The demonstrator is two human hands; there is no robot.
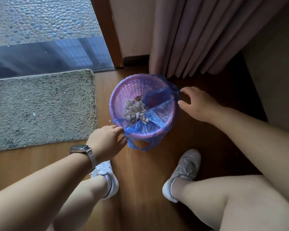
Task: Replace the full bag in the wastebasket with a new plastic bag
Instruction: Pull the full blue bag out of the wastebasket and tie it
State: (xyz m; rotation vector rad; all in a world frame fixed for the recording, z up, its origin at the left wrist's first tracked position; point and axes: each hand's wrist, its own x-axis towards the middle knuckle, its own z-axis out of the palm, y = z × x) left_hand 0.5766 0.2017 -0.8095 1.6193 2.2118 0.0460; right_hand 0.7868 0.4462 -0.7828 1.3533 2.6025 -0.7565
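A pink mesh wastebasket (123, 85) stands on the wooden floor, lined with a blue plastic bag (158, 114) whose edge folds over the rim. Pale shredded trash (135, 110) lies at the bottom of the bag. My left hand (107, 140) pinches the bag's edge at the near left rim, just above a hanging bag handle (140, 146). My right hand (195, 102) hovers with spread fingers beside the right rim, fingertips close to the bag's folded edge, holding nothing.
A grey shaggy mat (40, 109) lies left of the basket. Pink curtains (198, 39) hang just behind it, next to a wooden door frame (110, 35) and glass door. My two shoes (182, 170) stand on the floor in front.
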